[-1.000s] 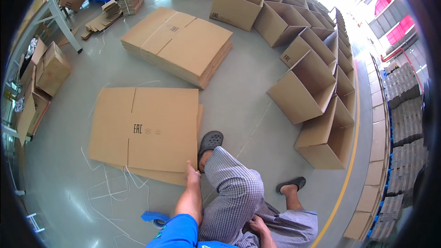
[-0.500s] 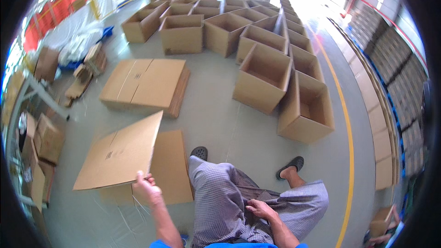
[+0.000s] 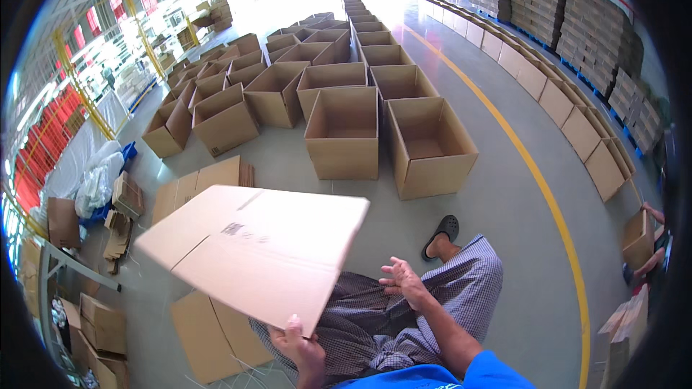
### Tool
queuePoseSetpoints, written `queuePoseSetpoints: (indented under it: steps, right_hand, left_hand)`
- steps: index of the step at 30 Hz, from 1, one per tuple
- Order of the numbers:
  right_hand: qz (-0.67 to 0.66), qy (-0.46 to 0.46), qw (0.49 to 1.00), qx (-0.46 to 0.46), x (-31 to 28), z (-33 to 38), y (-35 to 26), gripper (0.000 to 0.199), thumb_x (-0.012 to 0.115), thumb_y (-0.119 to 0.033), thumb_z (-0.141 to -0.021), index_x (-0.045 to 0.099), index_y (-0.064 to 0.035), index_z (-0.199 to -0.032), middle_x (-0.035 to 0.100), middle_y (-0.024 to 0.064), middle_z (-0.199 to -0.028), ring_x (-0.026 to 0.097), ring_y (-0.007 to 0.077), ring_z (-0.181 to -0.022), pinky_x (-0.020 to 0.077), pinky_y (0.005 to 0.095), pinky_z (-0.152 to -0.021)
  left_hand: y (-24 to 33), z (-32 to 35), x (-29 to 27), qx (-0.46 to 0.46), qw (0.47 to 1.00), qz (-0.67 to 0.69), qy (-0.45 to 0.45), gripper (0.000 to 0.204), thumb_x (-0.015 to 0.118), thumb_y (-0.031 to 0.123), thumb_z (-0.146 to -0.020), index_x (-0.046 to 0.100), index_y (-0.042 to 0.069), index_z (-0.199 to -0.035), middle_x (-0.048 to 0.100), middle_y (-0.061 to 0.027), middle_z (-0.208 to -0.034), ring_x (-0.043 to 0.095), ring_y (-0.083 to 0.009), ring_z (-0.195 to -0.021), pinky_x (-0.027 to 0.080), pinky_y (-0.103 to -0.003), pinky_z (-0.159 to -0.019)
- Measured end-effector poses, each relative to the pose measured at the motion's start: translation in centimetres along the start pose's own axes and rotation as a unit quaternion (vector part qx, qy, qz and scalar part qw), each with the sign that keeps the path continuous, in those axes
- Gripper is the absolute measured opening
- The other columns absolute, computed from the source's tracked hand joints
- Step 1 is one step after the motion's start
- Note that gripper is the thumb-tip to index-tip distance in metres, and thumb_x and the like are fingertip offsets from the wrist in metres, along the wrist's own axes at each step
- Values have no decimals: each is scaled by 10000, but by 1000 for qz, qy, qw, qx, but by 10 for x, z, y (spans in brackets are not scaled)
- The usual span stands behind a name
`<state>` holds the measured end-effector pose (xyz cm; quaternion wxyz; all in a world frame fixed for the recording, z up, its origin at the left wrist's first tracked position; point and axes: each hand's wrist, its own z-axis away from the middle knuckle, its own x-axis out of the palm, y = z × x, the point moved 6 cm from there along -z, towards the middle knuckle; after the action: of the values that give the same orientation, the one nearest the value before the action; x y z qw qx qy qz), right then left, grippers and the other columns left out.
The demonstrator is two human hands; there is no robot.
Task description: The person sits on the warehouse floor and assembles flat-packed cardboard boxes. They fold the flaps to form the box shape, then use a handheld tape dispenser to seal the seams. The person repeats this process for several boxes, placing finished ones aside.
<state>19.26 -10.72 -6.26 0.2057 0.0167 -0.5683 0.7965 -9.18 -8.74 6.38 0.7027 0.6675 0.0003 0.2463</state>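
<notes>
My left hand (image 3: pixel 299 349) grips the near edge of a flattened brown cardboard box (image 3: pixel 256 248) and holds it lifted and tilted in front of me, above the floor. My right hand (image 3: pixel 404 281) hovers open with fingers spread just right of the sheet, over my checked-trousered knee, touching nothing. Another flat cardboard sheet (image 3: pixel 209 335) lies on the floor beneath the lifted one.
Rows of open, erected cardboard boxes (image 3: pixel 342 130) stand ahead on the grey floor. A flat stack (image 3: pixel 205 180) lies to the left. A yellow floor line (image 3: pixel 537 180) runs right, past more boxes (image 3: pixel 577 126). Another person's hand holds a box (image 3: pixel 638 238) at far right.
The flat box has come up off the floor stack and now sits tilted in my left hand. My view has swung up toward the rows of open boxes. My right hand has risen from my lap.
</notes>
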Motion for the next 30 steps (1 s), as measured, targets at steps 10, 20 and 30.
queuePoseSetpoints:
  steps: [10, 20, 30]
  right_hand:
    - [53, -70, 954, 285, 32, 32, 137, 958, 531, -591, -924, 52, -8, -1514, 320, 223, -1483, 536, 373, -1179, 532, 513, -864]
    - [-16, -37, 986, 164, 42, 10, 162, 706, 474, -489, -988, 259, -56, -1502, 434, 196, -1431, 479, 297, -1265, 468, 474, -974]
    - [151, 30, 988, -30, 0, -16, 172, 572, 372, -431, -1037, 351, -59, -1471, 464, 122, -1408, 465, 231, -1255, 355, 366, -1079]
  left_hand:
    - [-47, 12, 35, 52, 807, -443, -387, 784, 651, 212, -747, 359, 40, -1453, 688, -181, -765, 676, -280, -622, 552, -392, -656]
    - [-81, 45, 43, 87, 693, -563, -443, 813, 655, 287, -743, 350, 57, -1461, 669, -248, -794, 677, -400, -715, 548, -462, -688]
    - [-102, 39, 84, 139, 703, -496, -490, 786, 617, 300, -766, 343, 74, -1467, 661, -252, -757, 660, -428, -692, 533, -513, -682]
